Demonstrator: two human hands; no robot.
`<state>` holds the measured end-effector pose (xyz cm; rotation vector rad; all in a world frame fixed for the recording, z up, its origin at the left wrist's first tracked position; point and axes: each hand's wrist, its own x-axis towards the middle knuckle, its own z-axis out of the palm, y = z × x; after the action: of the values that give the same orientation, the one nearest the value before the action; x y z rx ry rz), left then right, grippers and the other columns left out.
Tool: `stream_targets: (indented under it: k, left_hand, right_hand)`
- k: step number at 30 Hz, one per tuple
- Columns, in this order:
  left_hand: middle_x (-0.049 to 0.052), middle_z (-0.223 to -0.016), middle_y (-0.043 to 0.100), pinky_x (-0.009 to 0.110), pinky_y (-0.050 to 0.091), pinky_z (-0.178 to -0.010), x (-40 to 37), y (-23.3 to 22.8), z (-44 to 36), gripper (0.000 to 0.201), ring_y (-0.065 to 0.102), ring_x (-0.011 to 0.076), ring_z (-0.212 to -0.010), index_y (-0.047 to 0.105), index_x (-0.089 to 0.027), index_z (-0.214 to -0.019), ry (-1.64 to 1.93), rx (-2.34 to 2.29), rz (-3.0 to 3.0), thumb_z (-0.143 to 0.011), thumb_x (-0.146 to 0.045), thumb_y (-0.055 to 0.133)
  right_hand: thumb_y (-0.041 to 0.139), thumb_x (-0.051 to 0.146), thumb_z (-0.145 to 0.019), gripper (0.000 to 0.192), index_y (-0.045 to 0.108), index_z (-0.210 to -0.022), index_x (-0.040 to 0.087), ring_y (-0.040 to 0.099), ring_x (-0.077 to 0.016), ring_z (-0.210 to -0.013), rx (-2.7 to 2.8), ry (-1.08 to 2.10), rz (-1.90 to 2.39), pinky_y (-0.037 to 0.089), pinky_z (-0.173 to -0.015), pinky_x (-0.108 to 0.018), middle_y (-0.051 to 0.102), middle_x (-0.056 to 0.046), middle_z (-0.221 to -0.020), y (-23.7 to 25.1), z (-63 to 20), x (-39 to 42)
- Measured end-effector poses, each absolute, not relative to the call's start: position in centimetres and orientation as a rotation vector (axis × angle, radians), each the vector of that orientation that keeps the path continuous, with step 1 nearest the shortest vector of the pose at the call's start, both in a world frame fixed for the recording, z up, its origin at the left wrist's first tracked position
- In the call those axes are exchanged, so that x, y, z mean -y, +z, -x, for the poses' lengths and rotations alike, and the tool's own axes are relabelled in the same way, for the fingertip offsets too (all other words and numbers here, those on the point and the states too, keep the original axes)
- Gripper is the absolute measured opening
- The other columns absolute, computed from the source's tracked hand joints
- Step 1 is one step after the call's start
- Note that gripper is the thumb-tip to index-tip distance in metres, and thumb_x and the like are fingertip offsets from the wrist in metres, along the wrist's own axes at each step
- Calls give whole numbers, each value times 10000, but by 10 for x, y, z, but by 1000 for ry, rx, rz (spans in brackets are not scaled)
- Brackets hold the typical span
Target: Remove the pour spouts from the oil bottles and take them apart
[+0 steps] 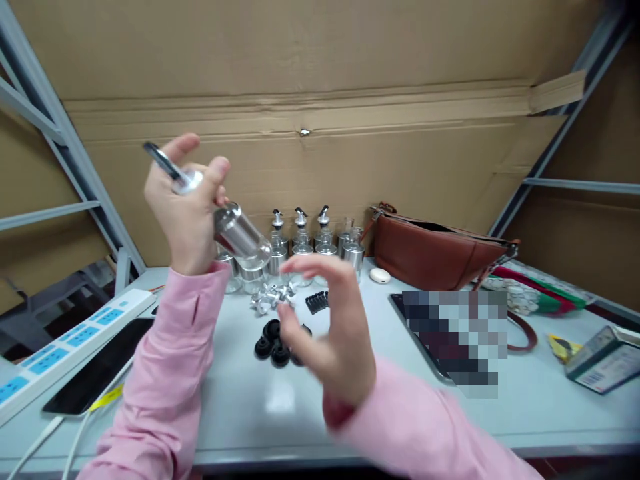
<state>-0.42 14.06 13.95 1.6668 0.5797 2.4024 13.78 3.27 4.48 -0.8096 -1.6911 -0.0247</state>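
Observation:
Raised at the left, my left hand [183,193] is closed around the neck of a glass bottle [243,237] with a metal sleeve. The bottle is tilted, its base toward the right, and a metal spout with a black lever sticks out above my fingers. My right hand [335,327] hovers over the table, empty, thumb and fingers apart in a C shape. Beneath and behind it lie several black round caps [273,343], a pile of silver spout parts [270,298] and a row of small black pieces [317,302]. Some caps are hidden by my right hand.
Several similar bottles [353,252] stand at the back, some with spouts. A brown handbag [425,250], a white round case [380,275] and a small box [605,360] are on the right. On the left lie a power strip [75,340] and a black phone [100,367] with cables.

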Motion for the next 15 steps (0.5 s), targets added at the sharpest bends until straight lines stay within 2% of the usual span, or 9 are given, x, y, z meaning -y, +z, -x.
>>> stream_targets:
  k: [3,5,7,10,12,15]
  left_hand:
    - [-67,-553,535,245,377,-436,-124,125,-24,239,466,68,-430,589,-234,-892,2277,-604,-1828,-689,-248,715]
    - [-68,-530,522,237,393,-439,-115,113,-46,153,460,64,-422,580,-223,-816,2183,-588,-1852,-711,-216,690]
    - [-50,-576,557,224,413,-457,-108,101,-65,111,492,63,-457,555,-202,-741,2065,-592,-1901,-736,-228,663]
    - [-19,-656,617,216,447,-539,-103,90,-78,180,547,71,-544,564,-173,-708,1815,-553,-2153,-762,-324,644]
    - [-5,-682,640,210,454,-582,-103,90,-77,213,567,76,-588,583,-158,-706,1660,-450,-2298,-759,-355,643]
    - [13,-743,666,204,454,-631,-104,96,-67,202,587,82,-649,609,-147,-761,1473,-318,-2488,-740,-339,667]
  right_hand:
    - [660,358,-739,569,383,-1212,207,506,-242,-1089,1622,-99,745,467,-904,-423,520,-101,-1145,32,-149,-83]
    - [693,413,-698,688,345,-1245,183,501,-258,-1108,1694,-144,757,462,-912,-434,508,-127,-1178,20,-159,-107]
    - [663,420,-718,654,350,-1241,185,555,-261,-1031,1687,-203,781,501,-831,-420,539,-126,-1133,9,-167,-121]
    - [648,451,-703,714,326,-1279,177,599,-281,-935,1657,-231,864,525,-711,-400,566,-127,-1064,0,-179,-130]
    - [638,459,-699,710,344,-1273,164,587,-292,-965,1628,-280,882,517,-727,-403,554,-133,-1075,-1,-186,-132]
    - [596,447,-739,571,418,-1192,147,569,-268,-1002,1583,-422,886,503,-774,-366,542,-139,-1088,1,-195,-134]
